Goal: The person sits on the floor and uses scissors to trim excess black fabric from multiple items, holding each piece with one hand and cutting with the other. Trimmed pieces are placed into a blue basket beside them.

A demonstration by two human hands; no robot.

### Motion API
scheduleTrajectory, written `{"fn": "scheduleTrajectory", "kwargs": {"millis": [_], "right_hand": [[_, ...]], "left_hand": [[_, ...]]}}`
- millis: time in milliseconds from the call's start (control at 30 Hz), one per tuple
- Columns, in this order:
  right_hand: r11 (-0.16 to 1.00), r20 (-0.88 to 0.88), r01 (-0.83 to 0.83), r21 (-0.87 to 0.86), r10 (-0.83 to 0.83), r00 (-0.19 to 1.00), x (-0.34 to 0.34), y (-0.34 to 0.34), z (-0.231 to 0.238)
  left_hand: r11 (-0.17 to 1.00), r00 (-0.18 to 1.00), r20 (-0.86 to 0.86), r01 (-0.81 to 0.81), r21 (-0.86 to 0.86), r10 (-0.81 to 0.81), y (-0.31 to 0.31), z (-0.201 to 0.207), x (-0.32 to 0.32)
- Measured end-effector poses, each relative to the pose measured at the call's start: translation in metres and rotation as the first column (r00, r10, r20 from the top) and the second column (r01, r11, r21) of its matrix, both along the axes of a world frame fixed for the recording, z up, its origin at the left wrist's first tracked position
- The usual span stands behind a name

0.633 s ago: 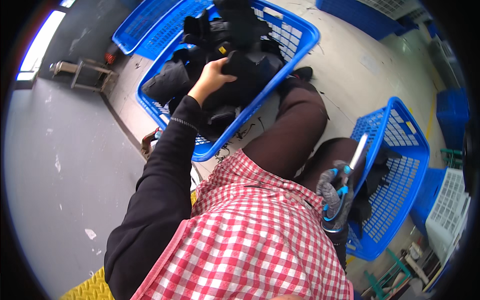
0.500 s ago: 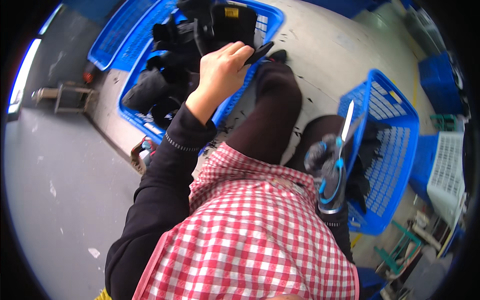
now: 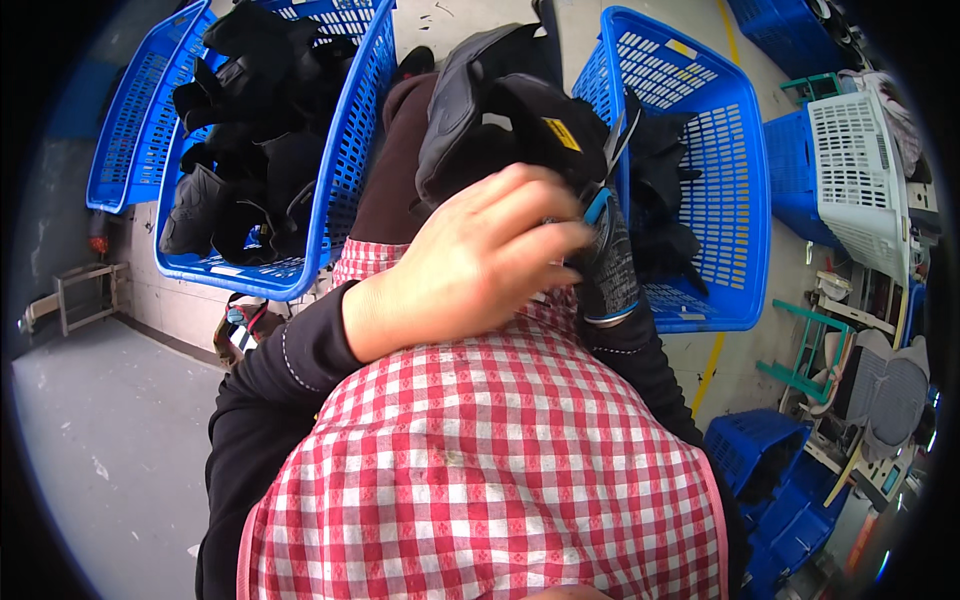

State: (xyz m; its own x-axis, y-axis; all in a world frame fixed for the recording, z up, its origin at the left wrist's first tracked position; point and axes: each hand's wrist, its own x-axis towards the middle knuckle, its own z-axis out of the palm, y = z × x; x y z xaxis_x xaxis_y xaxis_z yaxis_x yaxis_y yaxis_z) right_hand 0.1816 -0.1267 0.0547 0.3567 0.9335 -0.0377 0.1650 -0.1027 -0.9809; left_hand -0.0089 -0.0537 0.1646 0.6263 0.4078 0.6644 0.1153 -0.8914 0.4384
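Over my knees rests a black, padded fabric piece point(image 3: 460, 130) with a yellow label point(image 3: 563, 134) inside its open shape. My bare left hand point(image 3: 480, 255) is at its near edge, fingers curled; the fingertips are blurred and partly hidden, but the hand appears to grip the piece. Right beside it, my right hand point(image 3: 608, 275), in a dark grey glove, holds scissors point(image 3: 598, 205) with light blue handles. Their blades point up and away, along the right side of the fabric piece. Whether the blades touch it I cannot tell.
A blue basket point(image 3: 345, 130) heaped with black fabric pieces point(image 3: 265, 80) stands at my left. Another blue basket point(image 3: 735, 200) close on my right holds more dark pieces point(image 3: 660, 230). Further right are a pale basket point(image 3: 855, 165), a green metal frame point(image 3: 800, 350) and stacked blue crates point(image 3: 760, 440).
My left hand has come back from the left basket to my lap, bringing the black fabric piece with it. The gloved right hand with the scissors has moved in beside it. My view has shifted.
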Motion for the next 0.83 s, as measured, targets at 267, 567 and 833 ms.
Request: {"fn": "scheduleTrajectory", "kwargs": {"millis": [267,567,833], "right_hand": [[0.987,-0.285,0.11,-0.115,-0.139,0.948,0.012,-0.014,-0.019],[0.98,-0.872,-0.193,-0.051,0.05,0.487,-0.024,-0.001,0.011],[0.835,0.27,-0.546,0.075,0.51,0.817,-0.025,0.007,-0.001]], "left_hand": [[0.883,0.722,-0.517,-0.311,0.351,0.459,0.024,0.006,0.032],[0.906,0.932,-0.324,-0.269,-0.326,0.16,0.021,-0.094,-0.008],[0.796,0.993,-0.107,-0.032,-0.604,-0.041,0.042,-0.105,-0.014]]}}
